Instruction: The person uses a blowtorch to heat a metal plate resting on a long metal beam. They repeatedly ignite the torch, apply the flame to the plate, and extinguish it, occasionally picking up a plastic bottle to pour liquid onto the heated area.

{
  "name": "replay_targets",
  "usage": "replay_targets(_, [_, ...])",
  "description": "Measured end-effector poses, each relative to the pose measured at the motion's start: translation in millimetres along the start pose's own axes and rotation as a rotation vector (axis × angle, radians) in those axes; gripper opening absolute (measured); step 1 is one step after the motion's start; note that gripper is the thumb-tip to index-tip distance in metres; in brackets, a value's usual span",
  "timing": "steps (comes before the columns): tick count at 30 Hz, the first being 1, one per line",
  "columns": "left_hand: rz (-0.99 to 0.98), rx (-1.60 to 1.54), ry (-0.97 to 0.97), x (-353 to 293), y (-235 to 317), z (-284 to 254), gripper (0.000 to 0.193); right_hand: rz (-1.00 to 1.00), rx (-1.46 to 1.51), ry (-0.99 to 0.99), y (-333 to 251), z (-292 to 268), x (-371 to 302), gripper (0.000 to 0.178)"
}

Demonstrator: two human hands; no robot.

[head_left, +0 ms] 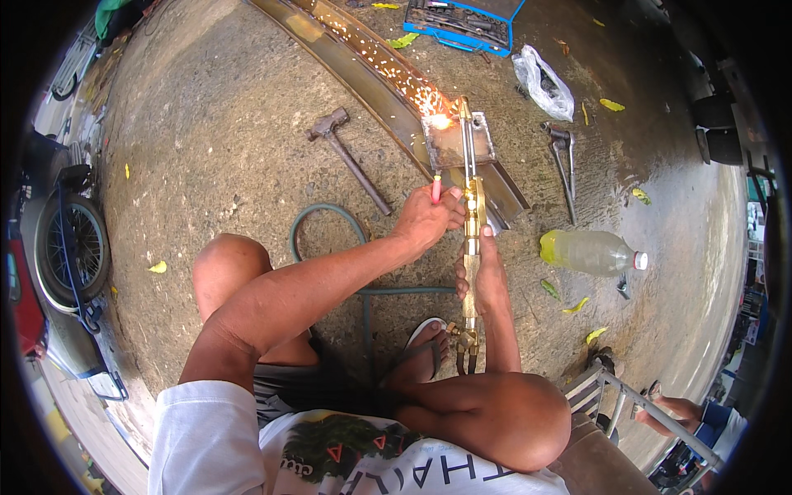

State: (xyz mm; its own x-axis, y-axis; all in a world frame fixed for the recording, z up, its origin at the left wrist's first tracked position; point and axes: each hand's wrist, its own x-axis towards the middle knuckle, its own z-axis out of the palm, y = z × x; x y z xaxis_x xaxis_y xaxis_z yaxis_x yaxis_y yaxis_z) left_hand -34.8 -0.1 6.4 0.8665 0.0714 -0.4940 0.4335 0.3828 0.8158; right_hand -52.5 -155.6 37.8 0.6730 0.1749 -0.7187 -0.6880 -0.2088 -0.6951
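My right hand is wrapped round the handle of a brass cutting torch, whose head points away from me. A bright glow and sparks burst out at the torch tip, on the left edge of a rusty steel plate. The plate lies across a long steel channel. My left hand is closed beside the torch's neck, its fingertips against or very near it. A small red stick, probably a lighter, stands up out of its fingers. Hoses run from the torch's rear end.
A hammer lies left of the channel; a grey-green hose loops nearby. To the right are a plastic bag, wrenches and a bottle of yellowish liquid. A blue toolbox lies at the far side. A motorcycle wheel is at left.
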Motion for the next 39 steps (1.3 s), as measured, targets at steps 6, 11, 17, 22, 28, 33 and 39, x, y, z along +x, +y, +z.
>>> replay_targets(6, [-0.015, 0.004, 0.006, -1.3, 3.0, -1.1, 0.042, 0.001, 0.005, -0.009, 0.9, 0.6, 1.6, 0.068])
replay_targets(11, [-0.014, -0.001, 0.0, -0.2, 1.6, 0.1, 0.042, 0.005, 0.003, -0.002, 0.3, -0.5, 1.8, 0.068])
replay_targets(17, [-0.012, 0.008, 0.005, 0.2, 1.5, -1.3, 0.042, 0.005, 0.007, 0.001, -0.9, 0.8, 3.0, 0.068])
replay_targets(22, [-0.015, 0.0, -0.003, 0.1, 2.6, -0.1, 0.041, 0.004, 0.011, -0.001, -0.6, -1.5, 3.5, 0.068])
replay_targets(28, [0.002, -0.007, 0.006, 0.2, 2.1, -2.3, 0.041, -0.012, -0.006, -0.018, -2.1, 0.8, 2.3, 0.069])
replay_targets(33, [0.001, -0.005, 0.004, 0.7, 0.9, -1.7, 0.041, -0.004, -0.003, -0.018, -1.7, -1.0, 2.9, 0.069])
replay_targets(39, [0.013, -0.02, 0.002, 0.3, 0.4, -3.2, 0.042, -0.008, -0.009, -0.017, -2.5, 0.2, 2.0, 0.068])
